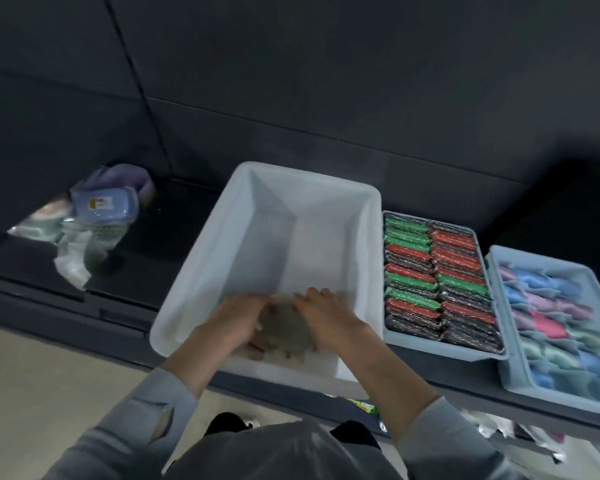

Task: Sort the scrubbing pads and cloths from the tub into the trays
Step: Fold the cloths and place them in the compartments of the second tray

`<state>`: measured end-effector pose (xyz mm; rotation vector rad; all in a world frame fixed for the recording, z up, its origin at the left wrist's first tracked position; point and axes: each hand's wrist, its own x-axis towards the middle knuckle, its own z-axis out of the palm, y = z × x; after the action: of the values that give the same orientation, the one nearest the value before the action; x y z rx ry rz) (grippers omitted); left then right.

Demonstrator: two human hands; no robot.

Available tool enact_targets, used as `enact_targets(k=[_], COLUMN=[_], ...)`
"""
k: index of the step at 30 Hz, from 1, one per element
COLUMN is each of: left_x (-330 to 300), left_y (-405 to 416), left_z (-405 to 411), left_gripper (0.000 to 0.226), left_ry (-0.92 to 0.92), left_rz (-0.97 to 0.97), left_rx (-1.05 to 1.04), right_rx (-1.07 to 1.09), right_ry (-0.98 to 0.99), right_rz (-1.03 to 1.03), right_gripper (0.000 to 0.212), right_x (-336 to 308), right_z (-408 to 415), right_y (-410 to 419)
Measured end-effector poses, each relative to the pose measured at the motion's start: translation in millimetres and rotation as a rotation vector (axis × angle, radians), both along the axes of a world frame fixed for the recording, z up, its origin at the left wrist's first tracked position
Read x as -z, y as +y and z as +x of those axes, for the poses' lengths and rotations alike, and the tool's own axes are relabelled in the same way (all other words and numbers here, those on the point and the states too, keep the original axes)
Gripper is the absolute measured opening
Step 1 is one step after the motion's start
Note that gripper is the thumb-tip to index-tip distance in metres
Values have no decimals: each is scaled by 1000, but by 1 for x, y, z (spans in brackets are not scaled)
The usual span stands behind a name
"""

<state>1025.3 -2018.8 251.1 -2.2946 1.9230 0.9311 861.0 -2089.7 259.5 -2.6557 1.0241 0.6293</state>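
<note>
I am gripping a grey pad bundle with both my left hand and right hand, fingers curled round it, at the near end of the white tub. Right of it are sitting the pad tray and cloth tray.

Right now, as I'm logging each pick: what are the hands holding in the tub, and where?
Both hands, left and right, grip a blurred grey-brown pad bundle by its opposite sides, inside the white plastic tub.
</note>
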Motion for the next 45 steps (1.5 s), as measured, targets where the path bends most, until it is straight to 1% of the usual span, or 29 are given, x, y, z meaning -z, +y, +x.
enact_targets(k=[1,3,4,6,7,9,10,12,14,15,16,17,19,21,23,24,27,29,31,33,34,37,40,42,45], left_x=[-1,-8,-11,-14,-16,-21,-24,-39,-59,-68,-75,-80,-91,-101,-111,-116,-127,-131,-132,-133,-133,-132,-129,-129,-134], left_y=[-1,-5,-7,-12,-13,-19,-22,-27,-31,-34,-36,-39,-47,-54,-59,-61,-65,-66,-67,-67,-67,-67,-70,-71,-74], left_z=[1,2,3,7,10,16,18,17,10,6,1,-2,-8,-11,-13,-14,-16,-16,-16,-17,-17,-20,-18,-21,-28], left_gripper=[38,26,22,18,18,22,23,27,40,41,39,37,35,24,13,14,27,36,40,34,30,27,28,30,23], left_ry=[-60,-106,-113,-70,-20,90,168,439,750,812,813,790,776,851,920,957,1113,1189,1247,1315,1340,1356,1277,1240,1232], left_rz=[-24,-81,-93,-114,-106,-114,-159,-252,-253,-272,-322,-390,-536,-612,-619,-616,-549,-481,-433,-402,-384,-396,-502,-568,-676], left_rx=[41,18,12,-26,-52,-68,-73,-121,-168,-148,-106,-85,-117,-163,-190,-212,-351,-436,-455,-462,-448,-460,-485,-473,-449], right_rx=[21,83,131,261,334,472,527,605,648,662,677,695,731,758,783,791,789,767,720,679,671,661,613,527,470], right_ry=[27,-23,-91,-284,-394,-605,-703,-857,-968,-1024,-1077,-1129,-1216,-1272,-1303,-1312,-1336,-1361,-1380,-1390,-1399,-1474,-1606,-1620,-1569], right_rz=[-2,4,6,22,37,102,145,203,239,247,253,263,304,348,370,381,372,289,150,44,38,91,127,142,-18], right_gripper=[71,51,39,17,13,15,14,14,26,34,39,40,35,27,19,15,7,10,17,20,19,14,14,14,15], right_x=[5,9,9,0,-8,-30,-43,-67,-88,-97,-107,-117,-136,-149,-160,-163,-168,-165,-161,-159,-159,-160,-165,-171,-172], right_z=[5,9,8,1,-3,-11,-14,-19,-20,-20,-19,-19,-19,-22,-28,-31,-36,-38,-39,-38,-37,-32,-28,-20,-10], right_y=[2,-1,-5,-14,-18,-26,-29,-36,-40,-42,-44,-45,-49,-53,-58,-61,-67,-70,-71,-70,-68,-63,-55,-49,-46])
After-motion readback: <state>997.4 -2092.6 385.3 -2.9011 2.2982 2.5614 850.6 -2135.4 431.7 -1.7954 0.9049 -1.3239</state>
